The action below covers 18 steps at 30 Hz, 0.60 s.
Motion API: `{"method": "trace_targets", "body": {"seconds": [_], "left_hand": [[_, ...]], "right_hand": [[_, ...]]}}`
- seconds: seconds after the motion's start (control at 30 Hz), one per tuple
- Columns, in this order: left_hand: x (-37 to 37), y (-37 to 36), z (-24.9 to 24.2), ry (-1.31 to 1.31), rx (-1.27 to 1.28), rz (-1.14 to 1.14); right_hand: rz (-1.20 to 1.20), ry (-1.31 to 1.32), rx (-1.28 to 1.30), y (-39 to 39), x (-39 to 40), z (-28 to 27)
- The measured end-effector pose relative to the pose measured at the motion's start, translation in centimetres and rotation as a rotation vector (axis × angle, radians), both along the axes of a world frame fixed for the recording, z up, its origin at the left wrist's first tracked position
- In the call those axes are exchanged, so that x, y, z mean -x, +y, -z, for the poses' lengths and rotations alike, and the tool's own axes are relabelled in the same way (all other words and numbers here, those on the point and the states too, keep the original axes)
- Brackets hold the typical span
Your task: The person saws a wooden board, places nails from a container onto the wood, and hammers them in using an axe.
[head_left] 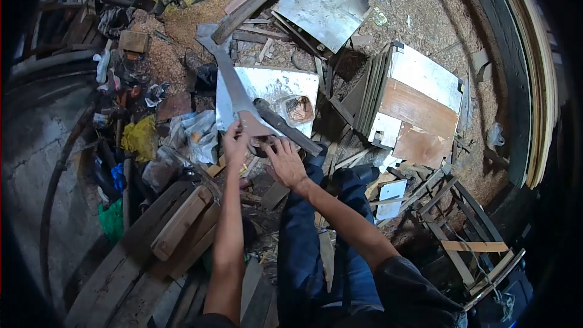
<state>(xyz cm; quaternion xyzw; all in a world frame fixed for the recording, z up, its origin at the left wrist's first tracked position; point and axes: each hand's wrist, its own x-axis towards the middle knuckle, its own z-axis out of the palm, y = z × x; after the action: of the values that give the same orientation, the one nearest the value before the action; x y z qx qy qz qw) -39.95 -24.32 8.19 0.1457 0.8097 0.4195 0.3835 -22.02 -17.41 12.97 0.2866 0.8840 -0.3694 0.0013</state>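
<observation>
A long flat board (pixel 234 82) with wide, shaped ends slants over a white panel (pixel 279 82). At its lower end, my left hand (pixel 235 144) is closed on the left corner. My right hand (pixel 285 161) lies at the lower right of the same end, its fingers spread near a dark round thing partly hidden beneath. A dark wooden bar (pixel 285 126) crosses the panel just above my right hand. On the panel's right side sits a clear container (pixel 297 109) with small brownish pieces inside.
A stack of panels (pixel 419 106) stands at the right, and another white-topped panel (pixel 325 9) is farther back. Thick beams (pixel 182 222) lie at the lower left. Wood shavings, bags and a yellow cloth (pixel 139 138) litter the ground. A broken wooden frame (pixel 467 246) lies lower right.
</observation>
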Motion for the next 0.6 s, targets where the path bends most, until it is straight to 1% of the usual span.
{"method": "trace_targets", "body": {"seconds": [0.03, 0.1, 0.13, 0.17, 0.23, 0.3, 0.37, 0.43, 0.47, 0.53, 0.6], "left_hand": [[1.3, -0.6, 0.7, 0.003, 0.009, -0.044], [3.5, -1.7, 1.6, -0.031, 0.036, -0.079], [5.1, -2.9, 3.4, 0.115, 0.07, 0.055], [5.7, -3.1, 3.6, 0.21, 0.122, 0.071], [7.2, -3.3, 4.6, 0.305, 0.229, 0.149], [7.6, -2.8, 4.5, 0.323, 0.334, 0.163], [7.7, -2.9, 5.7, 0.392, 0.359, 0.14], [8.2, -3.4, 7.7, 0.469, 0.294, 0.153], [8.2, -3.5, 8.3, 0.498, 0.347, 0.16], [7.7, -2.3, 7.7, 0.563, 0.45, 0.179], [6.8, -1.0, 7.1, 0.656, 0.494, 0.188]], "right_hand": [[0.049, 0.007, 0.043, 0.0, 0.3, 0.2], [0.154, -0.016, 0.02, 0.5, -0.1, 0.8], [0.216, -0.01, 0.026, 0.9, -0.8, 1.4], [0.241, -0.053, 0.097, 1.9, -1.7, 1.4], [0.314, -0.107, 0.009, 3.3, -4.0, 2.3], [0.383, -0.142, -0.006, 5.1, -6.8, 2.7], [0.42, -0.181, -0.063, 6.5, -9.8, 3.6], [0.464, -0.189, -0.081, 7.7, -12.7, 3.5], [0.486, -0.206, -0.091, 8.3, -13.9, 3.5], [0.548, -0.224, -0.125, 8.9, -16.2, 3.5], [0.621, -0.223, -0.148, 8.9, -18.0, 3.6]]}}
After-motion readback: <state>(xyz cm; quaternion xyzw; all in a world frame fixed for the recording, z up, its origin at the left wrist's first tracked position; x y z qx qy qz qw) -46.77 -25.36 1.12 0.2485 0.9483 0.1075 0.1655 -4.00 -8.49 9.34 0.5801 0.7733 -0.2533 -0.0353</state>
